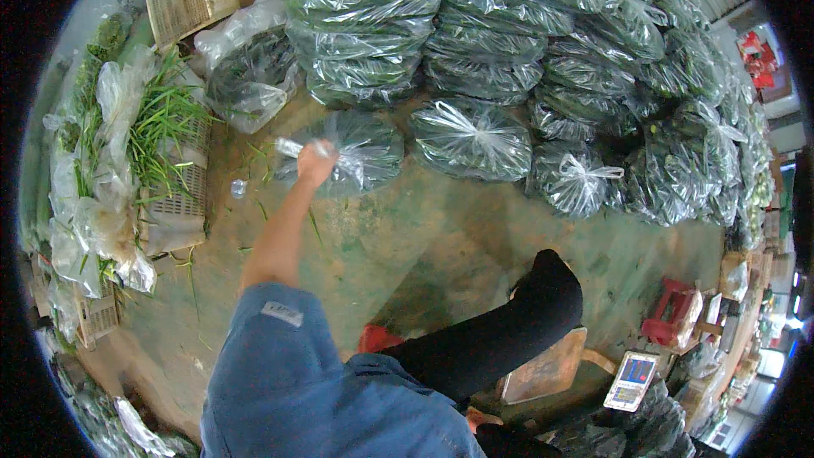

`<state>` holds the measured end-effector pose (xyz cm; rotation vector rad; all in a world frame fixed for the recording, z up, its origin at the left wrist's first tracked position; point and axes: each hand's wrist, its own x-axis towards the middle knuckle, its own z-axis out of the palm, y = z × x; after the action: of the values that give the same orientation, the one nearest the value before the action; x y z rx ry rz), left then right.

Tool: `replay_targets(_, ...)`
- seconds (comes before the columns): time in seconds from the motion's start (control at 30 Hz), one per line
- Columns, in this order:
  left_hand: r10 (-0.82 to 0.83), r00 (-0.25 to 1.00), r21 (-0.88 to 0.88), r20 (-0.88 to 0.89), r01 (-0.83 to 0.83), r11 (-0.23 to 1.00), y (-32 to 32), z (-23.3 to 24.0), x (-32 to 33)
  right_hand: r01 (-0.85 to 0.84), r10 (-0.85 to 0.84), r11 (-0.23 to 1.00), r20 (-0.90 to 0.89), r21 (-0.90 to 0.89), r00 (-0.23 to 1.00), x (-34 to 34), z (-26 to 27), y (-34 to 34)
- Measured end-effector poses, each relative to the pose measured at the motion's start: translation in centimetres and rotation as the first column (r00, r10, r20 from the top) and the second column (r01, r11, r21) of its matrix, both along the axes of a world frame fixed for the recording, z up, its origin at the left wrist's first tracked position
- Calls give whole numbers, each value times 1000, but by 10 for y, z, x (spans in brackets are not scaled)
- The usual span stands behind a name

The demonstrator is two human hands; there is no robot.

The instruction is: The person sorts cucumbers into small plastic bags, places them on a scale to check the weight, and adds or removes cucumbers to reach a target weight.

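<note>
My left hand (pixel 317 162) is closed around the gathered, twisted neck of a clear plastic bag (pixel 375 137). The bag sits on the floor, full of dark green produce that looks like cucumbers. A loose plastic end sticks out to the left of my fist, partly blurred. To its right stands a similar bag (pixel 474 140) with its top gathered and tied. Farther right is another knotted bag (pixel 579 184). My right hand is out of view; a small patch of skin shows between the dark trouser legs, too unclear to identify.
Stacked filled bags (pixel 369 25) line the back. At left, long green leaves (pixel 168 121) top a plastic crate (pixel 178 203); an open bag (pixel 251 76) stands behind. A digital scale display (pixel 631 381), a board (pixel 547 369) and a red stool (pixel 668 312) are at right.
</note>
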<state>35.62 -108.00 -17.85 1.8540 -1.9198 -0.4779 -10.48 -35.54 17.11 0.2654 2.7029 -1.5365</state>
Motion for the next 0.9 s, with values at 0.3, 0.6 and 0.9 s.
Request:
replay_targets(0.3, 412, 883, 78, -224, -405, 911, 65, -23, -74, 3, 0, 1000, 73, -28, 997, -4, -22, -20)
replay_targets(0.6, 546, 787, 821, -288, -90, 564, 132, -91, -52, 62, -45, 994, 178, -93, 983, 16, -48, -3)
replay_targets(0.9, 376, 716, 808, -588, 536, 244, 181, -110, -214, 726, -688, 614, 240, -310, 685, 261, -82, 219)
